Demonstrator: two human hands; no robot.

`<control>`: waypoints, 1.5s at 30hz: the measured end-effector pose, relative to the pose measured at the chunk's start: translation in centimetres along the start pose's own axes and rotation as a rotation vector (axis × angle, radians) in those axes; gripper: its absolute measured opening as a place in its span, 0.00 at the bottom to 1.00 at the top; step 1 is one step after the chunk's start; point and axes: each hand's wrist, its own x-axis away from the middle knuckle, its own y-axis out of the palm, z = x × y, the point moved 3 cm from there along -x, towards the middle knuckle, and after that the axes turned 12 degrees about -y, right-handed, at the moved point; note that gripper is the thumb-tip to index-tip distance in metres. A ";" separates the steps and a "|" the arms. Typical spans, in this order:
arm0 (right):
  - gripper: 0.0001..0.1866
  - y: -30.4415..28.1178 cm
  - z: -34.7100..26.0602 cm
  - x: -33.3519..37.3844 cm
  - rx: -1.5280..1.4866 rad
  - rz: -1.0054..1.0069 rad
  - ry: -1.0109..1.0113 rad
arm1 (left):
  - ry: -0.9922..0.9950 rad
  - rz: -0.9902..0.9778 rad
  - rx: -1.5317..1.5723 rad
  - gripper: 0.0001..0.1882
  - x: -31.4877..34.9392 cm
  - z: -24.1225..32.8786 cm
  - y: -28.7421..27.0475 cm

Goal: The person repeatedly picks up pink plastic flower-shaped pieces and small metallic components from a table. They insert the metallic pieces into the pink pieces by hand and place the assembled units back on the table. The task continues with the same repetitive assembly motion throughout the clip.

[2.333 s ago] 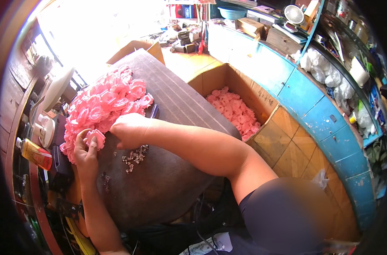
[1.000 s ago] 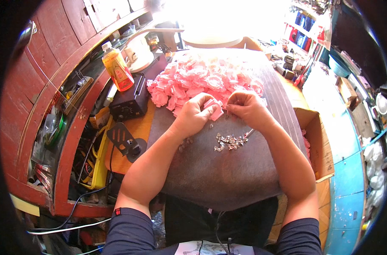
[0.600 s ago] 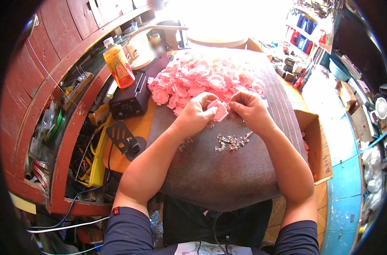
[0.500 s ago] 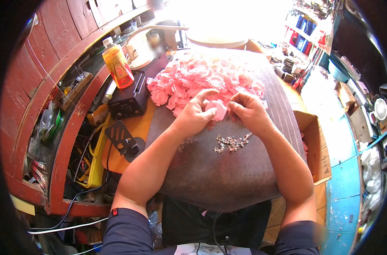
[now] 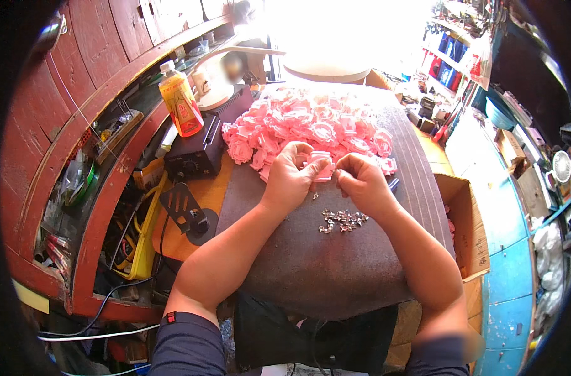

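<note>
Head view: pink pc. (image 5: 323, 169) is held btwn thumb & fingers of L hand (image 5: 288, 182); R hand's (image 5: 365, 183) fingertips are drawn together just beside it, whether anything is gripped can't be told. Narrow gap is left btwn hands. Small, shiny clear bits (image 5: 345, 220) are scattered nearer the body; ruffled pink heap (image 5: 298, 125) is piled beyond. Dark, worn table (image 5: 323, 269) is bounded by rounded near edge, w/ cardboard box (image 5: 466, 213) at R, bottle (image 5: 182, 103) at L.
</note>
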 end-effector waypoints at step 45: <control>0.08 -0.5 -1.2 0.1 0.618 0.101 -0.132 | -0.091 -0.172 -0.026 0.16 0.9 0.8 0.6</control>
